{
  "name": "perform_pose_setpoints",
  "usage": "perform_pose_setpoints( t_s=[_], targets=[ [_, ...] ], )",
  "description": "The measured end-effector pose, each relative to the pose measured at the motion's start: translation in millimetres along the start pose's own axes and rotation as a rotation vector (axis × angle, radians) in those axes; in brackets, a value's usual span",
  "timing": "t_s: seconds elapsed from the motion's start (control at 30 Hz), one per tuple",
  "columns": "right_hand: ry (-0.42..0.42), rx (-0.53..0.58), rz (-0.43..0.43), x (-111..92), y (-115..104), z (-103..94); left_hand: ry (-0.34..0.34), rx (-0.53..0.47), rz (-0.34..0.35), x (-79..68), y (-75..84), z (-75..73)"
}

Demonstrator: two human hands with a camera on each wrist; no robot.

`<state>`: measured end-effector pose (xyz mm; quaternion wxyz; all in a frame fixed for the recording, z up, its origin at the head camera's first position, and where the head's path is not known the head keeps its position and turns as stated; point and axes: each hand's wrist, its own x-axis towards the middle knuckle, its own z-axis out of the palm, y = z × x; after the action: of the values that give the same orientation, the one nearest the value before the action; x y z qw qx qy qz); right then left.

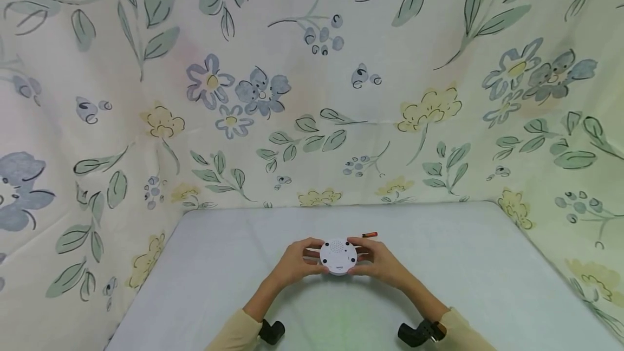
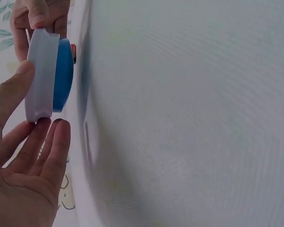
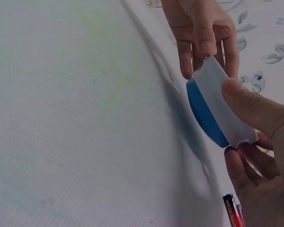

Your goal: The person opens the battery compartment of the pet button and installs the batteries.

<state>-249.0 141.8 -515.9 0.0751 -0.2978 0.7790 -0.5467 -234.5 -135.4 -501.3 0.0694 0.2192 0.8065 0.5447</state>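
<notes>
Above the table, both hands hold a round white device (image 1: 338, 257) with its underside facing up. That face carries a grille of small holes and several black dots near the rim. Its lower part is a blue dome (image 2: 63, 75), turned toward the tabletop. My left hand (image 1: 296, 262) grips the left edge between thumb and fingers. On the opposite edge my right hand (image 1: 381, 263) pinches it the same way. In the right wrist view, the right thumb lies on the white rim (image 3: 217, 90) and the fingertips sit under its near edge.
An orange and black battery (image 1: 369, 234) lies on the white table (image 1: 234, 264), just beyond the right hand. Floral cloth (image 1: 312, 96) hangs behind the table and along both sides. Black wrist cameras (image 1: 271, 332) are strapped at the sleeves.
</notes>
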Motion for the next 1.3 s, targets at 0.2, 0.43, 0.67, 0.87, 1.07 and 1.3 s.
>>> perform_pose_setpoints(
  t_s=[0.2, 0.43, 0.67, 0.87, 1.07, 1.3],
  targets=[
    [-0.019, -0.033, 0.015, 1, 5, 1.1, -0.024, 0.023, -0.016, -0.4, -2.8, 1.8],
    [-0.022, -0.091, 0.003, 3, 5, -1.4, -0.023, 0.034, -0.016, 1.1, -4.3, 4.3],
    [-0.014, -0.182, -0.062, 11, -2, -4.6, -0.018, 0.028, -0.001, 3.1, -5.8, 6.2],
    [-0.049, -0.266, -0.097, 16, -11, -5.9, -0.022, 0.006, 0.011, 4.5, -7.7, 9.4],
    [-0.062, -0.337, -0.13, 17, -12, -7.7, -0.029, 0.003, 0.029, 5.6, -5.9, 11.3],
    [-0.074, -0.374, -0.131, 18, -11, -7.3, -0.041, -0.024, 0.078, 7.1, -6.6, 12.0]
  ],
)
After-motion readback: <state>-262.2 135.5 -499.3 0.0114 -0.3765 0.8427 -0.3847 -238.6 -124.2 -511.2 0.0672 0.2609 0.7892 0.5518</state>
